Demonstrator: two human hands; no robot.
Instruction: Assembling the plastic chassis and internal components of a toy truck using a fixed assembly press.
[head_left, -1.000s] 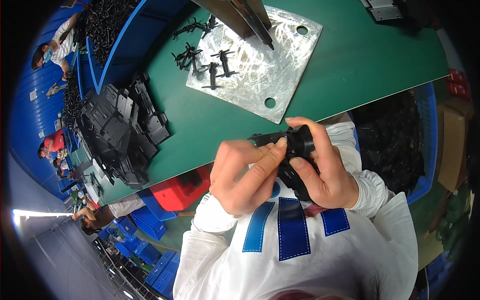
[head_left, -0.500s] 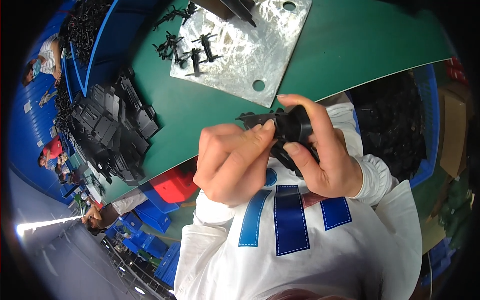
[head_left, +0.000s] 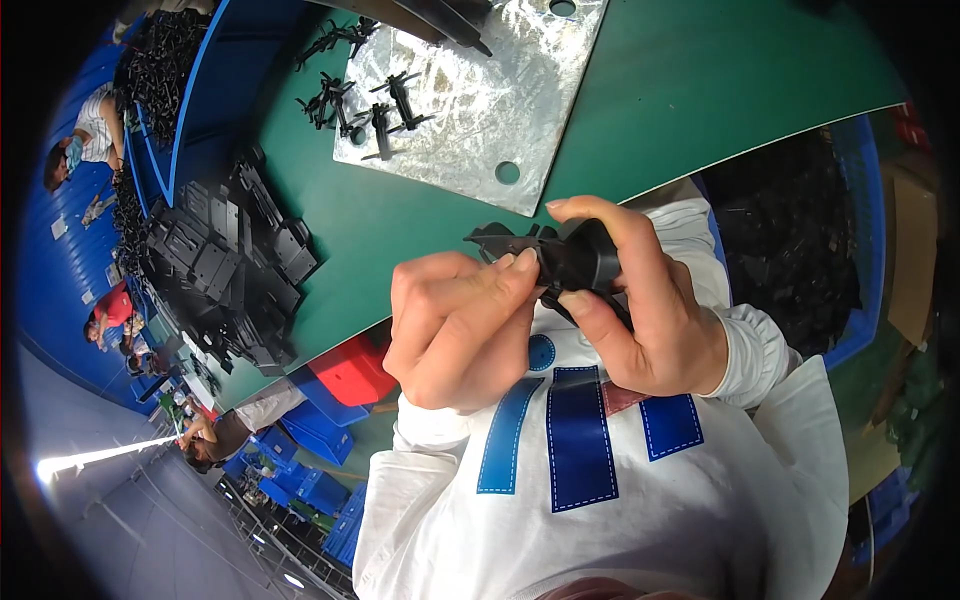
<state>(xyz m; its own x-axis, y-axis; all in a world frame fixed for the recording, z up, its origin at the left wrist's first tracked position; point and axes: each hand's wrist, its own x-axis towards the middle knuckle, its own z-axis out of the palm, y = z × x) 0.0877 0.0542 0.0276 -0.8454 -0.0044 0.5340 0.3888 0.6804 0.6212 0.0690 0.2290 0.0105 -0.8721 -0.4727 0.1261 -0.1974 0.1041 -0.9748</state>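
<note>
Between my two hands, in front of my chest, is a black plastic part with a curved piece at its right end and a thin pointed end at its left. My left hand pinches the left end with thumb and fingertips. Wrapped round the right end, my right hand grips it with the thumb below and the index finger over the top. The fingers hide much of the part. Beyond the hands, several small black clip-like pieces lie on and beside a scuffed metal plate.
A green table holds a heap of flat black parts at the left. Behind it stands a blue bin of small black pieces. A blue crate of black parts is at the right, a red container below the table edge. Other people sit far left.
My hands keep their grip on the black part, which has tilted slightly. The view has shifted a little, so the plate and its pieces appear slightly further left and up.
</note>
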